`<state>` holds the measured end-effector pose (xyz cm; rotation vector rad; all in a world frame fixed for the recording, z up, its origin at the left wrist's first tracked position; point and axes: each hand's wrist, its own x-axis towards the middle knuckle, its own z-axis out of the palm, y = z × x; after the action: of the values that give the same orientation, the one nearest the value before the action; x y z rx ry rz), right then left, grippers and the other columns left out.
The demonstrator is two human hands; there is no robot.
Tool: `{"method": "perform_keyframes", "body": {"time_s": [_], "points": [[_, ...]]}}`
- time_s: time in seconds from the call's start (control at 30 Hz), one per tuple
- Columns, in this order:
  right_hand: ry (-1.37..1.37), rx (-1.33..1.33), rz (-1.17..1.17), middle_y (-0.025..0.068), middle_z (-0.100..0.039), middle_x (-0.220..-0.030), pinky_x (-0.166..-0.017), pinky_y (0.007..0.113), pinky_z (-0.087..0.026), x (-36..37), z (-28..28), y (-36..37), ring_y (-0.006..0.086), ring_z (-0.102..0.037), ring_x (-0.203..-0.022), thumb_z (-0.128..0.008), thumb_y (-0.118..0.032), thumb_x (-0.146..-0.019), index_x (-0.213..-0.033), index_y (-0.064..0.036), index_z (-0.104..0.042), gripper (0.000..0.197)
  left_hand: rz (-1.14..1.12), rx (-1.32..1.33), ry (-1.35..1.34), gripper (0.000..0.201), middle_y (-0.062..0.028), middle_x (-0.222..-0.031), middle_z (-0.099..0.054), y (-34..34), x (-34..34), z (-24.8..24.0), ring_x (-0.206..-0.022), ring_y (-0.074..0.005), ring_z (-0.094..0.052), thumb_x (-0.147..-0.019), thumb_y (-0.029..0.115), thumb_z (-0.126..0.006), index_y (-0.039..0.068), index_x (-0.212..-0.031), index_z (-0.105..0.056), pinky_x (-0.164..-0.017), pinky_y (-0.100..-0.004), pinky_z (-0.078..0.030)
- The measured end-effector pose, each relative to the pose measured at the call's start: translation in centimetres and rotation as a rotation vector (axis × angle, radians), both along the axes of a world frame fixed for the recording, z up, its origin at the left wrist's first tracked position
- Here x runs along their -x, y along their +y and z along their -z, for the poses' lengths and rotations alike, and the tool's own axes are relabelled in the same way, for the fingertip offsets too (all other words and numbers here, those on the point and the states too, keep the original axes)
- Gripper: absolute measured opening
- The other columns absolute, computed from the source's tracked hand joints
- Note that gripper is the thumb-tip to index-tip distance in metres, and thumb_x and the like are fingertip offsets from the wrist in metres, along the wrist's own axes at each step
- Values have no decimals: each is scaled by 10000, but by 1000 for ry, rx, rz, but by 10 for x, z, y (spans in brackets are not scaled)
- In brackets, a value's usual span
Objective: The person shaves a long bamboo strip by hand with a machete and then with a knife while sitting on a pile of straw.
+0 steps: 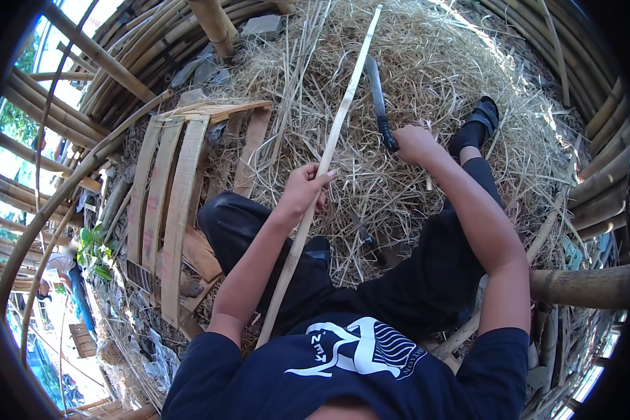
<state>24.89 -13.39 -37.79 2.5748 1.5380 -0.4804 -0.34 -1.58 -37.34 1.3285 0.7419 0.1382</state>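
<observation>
My left hand (305, 190) is closed around a long, pale split-bamboo strip (344, 107). The strip slants from beside my left hip, up past the hand, to the top of the view. On the right, my right hand (416, 145) is closed at the butt end of a machete's black wrapped handle (385, 131). Its grey blade (375, 84) points away from me over the straw, just right of the strip. Most fingers of that hand are hidden from above. Between my legs another dark-handled tool (369, 240) lies partly in the shavings.
Straw-like bamboo shavings (455, 56) cover the ground between and beyond my legs. A slatted wooden pallet (189, 154) stands at left. Bamboo poles (581, 287) line both sides. Far left, another person (77, 287) is partly visible beyond the poles.
</observation>
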Motion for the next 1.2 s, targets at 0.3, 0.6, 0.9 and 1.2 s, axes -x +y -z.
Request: {"method": "perform_keyframes", "body": {"time_s": [0.3,0.6,0.9,1.2], "points": [[306,-405,-68,176,-649,-811,-686,495,-460,122,-43,17,380,-620,-765,-570,-188,-840,-802,-4,-622,195,51,327,-10,215,-18,-771,-578,20,11,13,-568,-107,-594,-913,166,-568,37,-1081,-528,-471,-212,-492],[398,338,79,226,-660,-920,-769,422,-523,121,133,-27,364,-644,-877,-606,-283,-795,-891,37,-654,337,-16,286,-41,216,-56,-818,-596,18,8,19,-574,-110,-612,-927,210,-541,48,-1065,-507,-458,-211,-481],[436,274,54,212,-665,-892,-761,418,-530,146,198,-54,342,-649,-857,-707,-304,-718,-899,29,-656,382,-10,271,-8,269,-56,-840,-602,13,6,20,-594,-114,-617,-939,256,-508,55,-1116,-485,-482,-209,-470],[417,104,14,251,-643,-844,-692,460,-535,153,236,-61,398,-638,-808,-587,-143,-748,-908,19,-607,228,21,410,-113,600,-180,-971,-589,18,1,22,-663,-219,-643,-971,457,-351,0,-1350,-269,-553,-276,-529]]}}
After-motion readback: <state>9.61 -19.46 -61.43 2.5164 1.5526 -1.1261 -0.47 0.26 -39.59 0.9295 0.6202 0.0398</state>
